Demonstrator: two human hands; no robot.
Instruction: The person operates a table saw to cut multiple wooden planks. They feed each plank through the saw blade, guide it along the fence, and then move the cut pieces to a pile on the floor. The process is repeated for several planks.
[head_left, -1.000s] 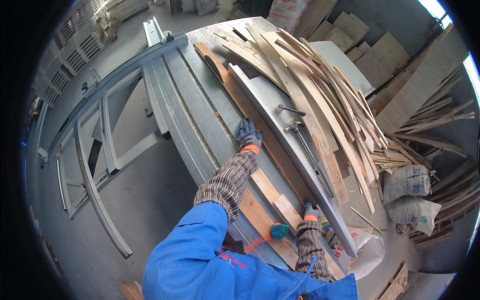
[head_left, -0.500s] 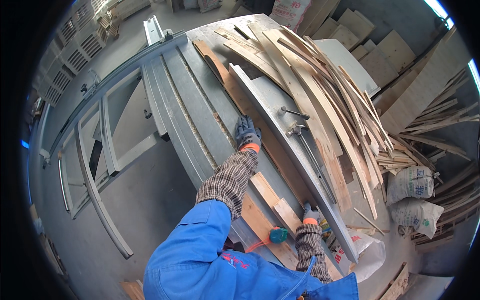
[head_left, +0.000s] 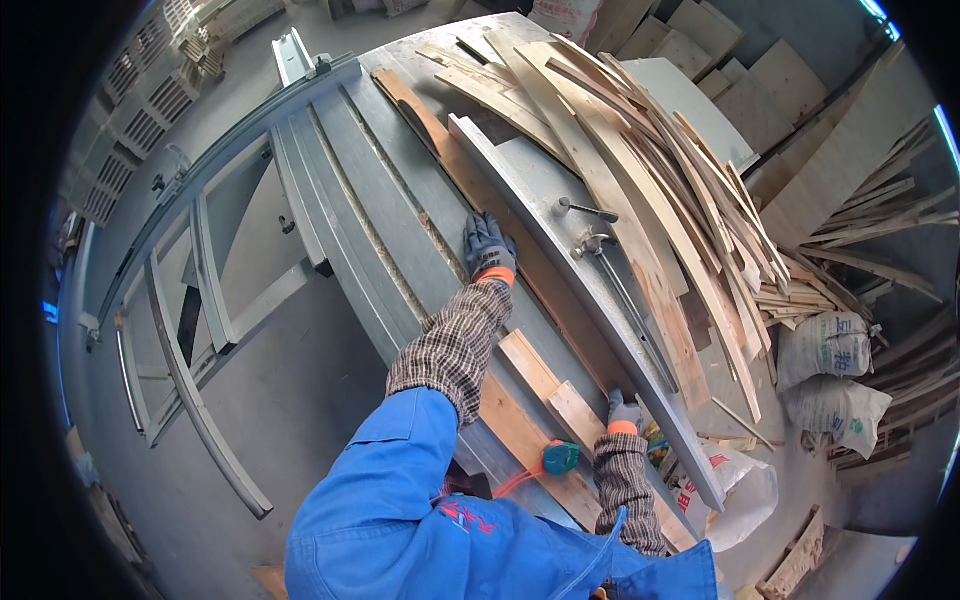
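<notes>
A long brown wooden board (head_left: 550,295) lies along the grey metal fence (head_left: 520,212) of a slotted machine table (head_left: 385,215). My left hand (head_left: 489,248), in a grey glove, rests flat with its fingers stretched out on the tabletop and the board's left edge. At the board's near end is my right hand (head_left: 625,412), gloved too, its fingers bent around the end and partly hidden. Short pale wood pieces (head_left: 530,363) lie between my forearms, with a teal tape measure (head_left: 560,457) beside them.
Right of the fence, long wood strips (head_left: 640,190) lie piled near a hammer (head_left: 595,243). White sacks (head_left: 826,350) and offcuts (head_left: 880,215) stand on the right. A metal sliding frame (head_left: 210,270) extends from the table's left side. An open white bag (head_left: 745,495) sits near the fence's near end.
The whole view has shifted slightly. Both hands keep nearly the same places on the board and table; the left fingers look a little closer together.
</notes>
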